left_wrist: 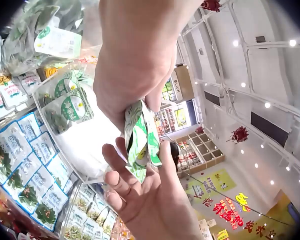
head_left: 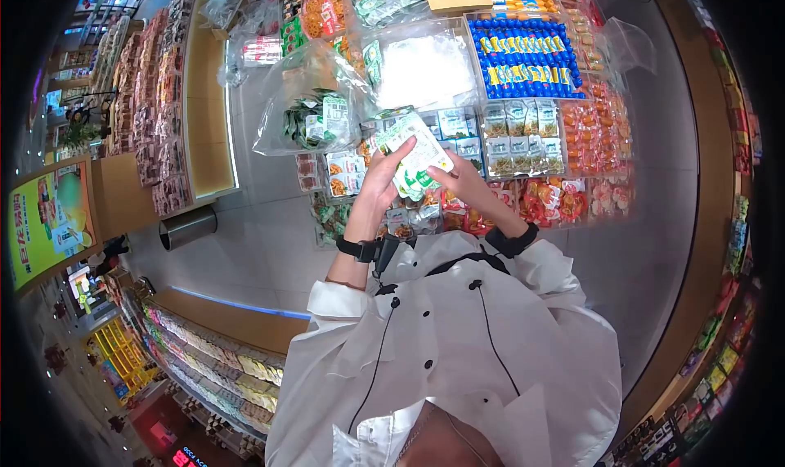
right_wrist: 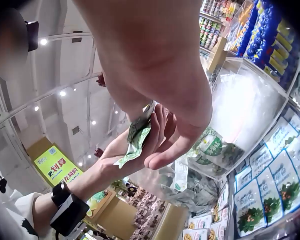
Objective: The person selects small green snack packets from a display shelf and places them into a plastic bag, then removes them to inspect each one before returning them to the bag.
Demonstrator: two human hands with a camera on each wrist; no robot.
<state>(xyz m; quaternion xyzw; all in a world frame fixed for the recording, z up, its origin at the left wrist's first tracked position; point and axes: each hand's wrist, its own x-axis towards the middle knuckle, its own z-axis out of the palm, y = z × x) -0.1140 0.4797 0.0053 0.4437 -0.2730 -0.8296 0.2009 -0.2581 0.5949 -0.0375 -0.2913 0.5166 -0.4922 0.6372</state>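
Two hands hold green-and-white snack packets (head_left: 419,158) over the display in the head view. The left hand (head_left: 383,172) grips their left side, thumb on top; the right hand (head_left: 464,181) pinches the right side. In the left wrist view the packets (left_wrist: 140,140) are seen edge-on, at least two together, between the left hand (left_wrist: 140,65) and the right hand (left_wrist: 155,205). The right wrist view shows the packets (right_wrist: 136,137) between the right hand (right_wrist: 160,75) and the left hand (right_wrist: 125,150). Some fingertips are hidden behind the packets.
A clear plastic bag (head_left: 315,111) with green packets lies at the display's left. Beyond the hands is a clear-walled bin with a bright white area (head_left: 425,66). Blue-and-yellow packets (head_left: 527,58) fill a bin at the right. A cylindrical bin (head_left: 188,228) stands on the floor, near shelves.
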